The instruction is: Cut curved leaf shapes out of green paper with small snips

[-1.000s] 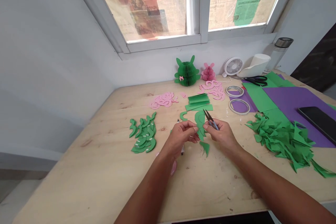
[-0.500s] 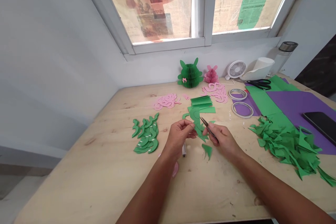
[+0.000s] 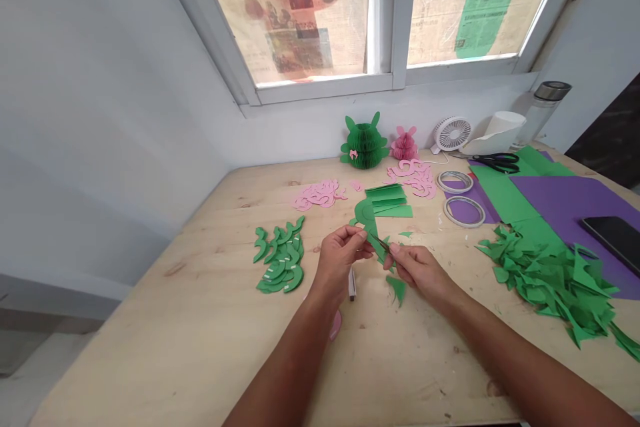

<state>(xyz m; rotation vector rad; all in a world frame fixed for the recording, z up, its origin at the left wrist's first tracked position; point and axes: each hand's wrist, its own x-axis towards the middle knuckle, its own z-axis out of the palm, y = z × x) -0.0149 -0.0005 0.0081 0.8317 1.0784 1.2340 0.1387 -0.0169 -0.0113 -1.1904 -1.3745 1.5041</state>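
Green paper cutout (image 3: 367, 219), slanting forward: left hand (image 3: 340, 260) with fingers clamped on it, right hand (image 3: 419, 271) with fingers clamped on snips (image 3: 380, 242) at its edge.

Beyond the left hand (image 3: 340, 267), a white-framed double window (image 3: 399, 13) covered in newsprint glows with daylight, set into a pale grey wall (image 3: 115, 93). A pine bench (image 3: 150, 347) runs beneath the hand, with floor (image 3: 25, 353) showing far left.

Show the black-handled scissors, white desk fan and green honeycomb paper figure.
Black-handled scissors (image 3: 506, 163), head view, handle loops
White desk fan (image 3: 453, 134), head view, front grille
Green honeycomb paper figure (image 3: 365, 145), head view, body
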